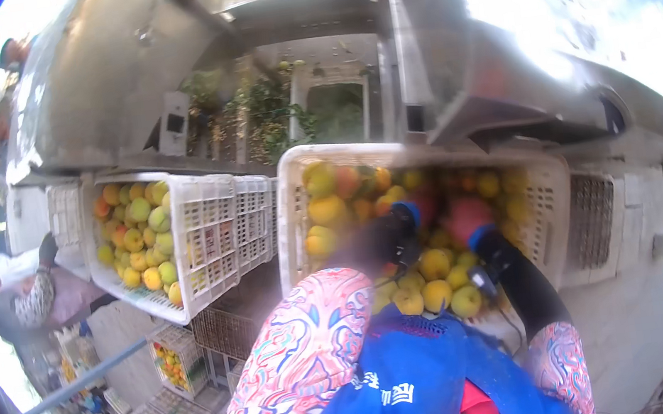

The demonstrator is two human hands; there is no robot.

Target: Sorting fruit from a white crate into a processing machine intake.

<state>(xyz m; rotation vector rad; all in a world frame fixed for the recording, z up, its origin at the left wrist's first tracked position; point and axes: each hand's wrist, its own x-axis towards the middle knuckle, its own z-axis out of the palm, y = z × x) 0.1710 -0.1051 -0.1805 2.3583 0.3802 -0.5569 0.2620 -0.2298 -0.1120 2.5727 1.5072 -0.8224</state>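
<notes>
A white plastic crate (pixel 292 212) of round fruit stands right in front of me, filled with yellow, green and orange-red pieces. Both of my hands are down among the fruit (pixel 435 264) toward the middle of this crate. My left hand (pixel 426 204) is smeared by motion, with a black sleeve and blue band behind it. Close beside it on the right is my right hand (pixel 467 218), also blurred, with a blue band at the wrist. The fingers of both hands are too blurred to tell what they hold, if anything.
Left of my crate stands another white crate (pixel 178 252) heaped with similar fruit. Metal chutes (pixel 492 94) overhang the crates at the back. Leaves and debris (pixel 252 108) lie beneath the machine. Another person (pixel 22 302) is at the far left, near a blue rail (pixel 102 371).
</notes>
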